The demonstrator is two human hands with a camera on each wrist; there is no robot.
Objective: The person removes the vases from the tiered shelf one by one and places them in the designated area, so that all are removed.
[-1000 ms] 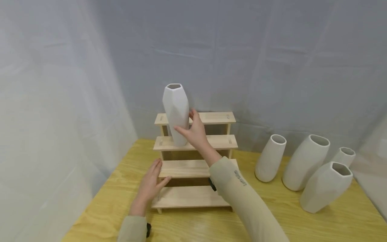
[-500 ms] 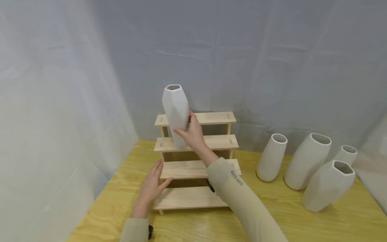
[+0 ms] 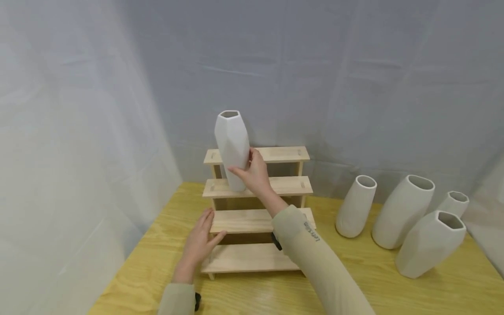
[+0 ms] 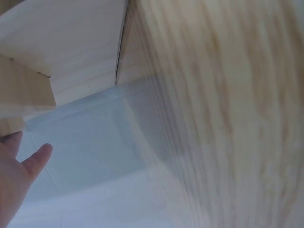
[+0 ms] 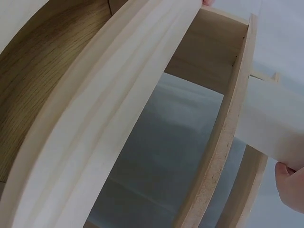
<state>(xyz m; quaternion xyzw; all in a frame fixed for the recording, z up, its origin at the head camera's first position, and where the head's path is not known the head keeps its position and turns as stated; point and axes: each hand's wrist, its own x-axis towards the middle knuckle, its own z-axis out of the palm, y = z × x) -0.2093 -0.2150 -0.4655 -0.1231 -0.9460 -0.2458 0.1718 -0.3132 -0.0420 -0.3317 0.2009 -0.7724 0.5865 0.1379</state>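
A tall white faceted vase (image 3: 232, 138) stands nearly upright on the second shelf from the top of a stepped wooden stand (image 3: 289, 186), toward its left end. My right hand (image 3: 256, 173) holds the vase's lower part from the right, thumb across the front and fingers at the far side. In the right wrist view, part of the vase (image 5: 270, 128) and the hand (image 5: 290, 187) show at the right edge. My left hand (image 3: 197, 243) rests against the left end of a lower shelf, its thumb spread apart. The left wrist view shows that hand (image 4: 16, 175) beside the boards.
Right of the stand, a slim round vase (image 3: 355, 208), a larger round vase (image 3: 401, 214), a small vase (image 3: 453, 202) and a faceted vase (image 3: 429, 245) stand on the yellow wooden table (image 3: 354, 271). A pale curtain (image 3: 334, 87) hangs close behind the stand.
Very little differs. The fingers of my right hand sit slightly lower on the vase, and the head view has shifted a bit. Vase and left hand keep their places on the stand.
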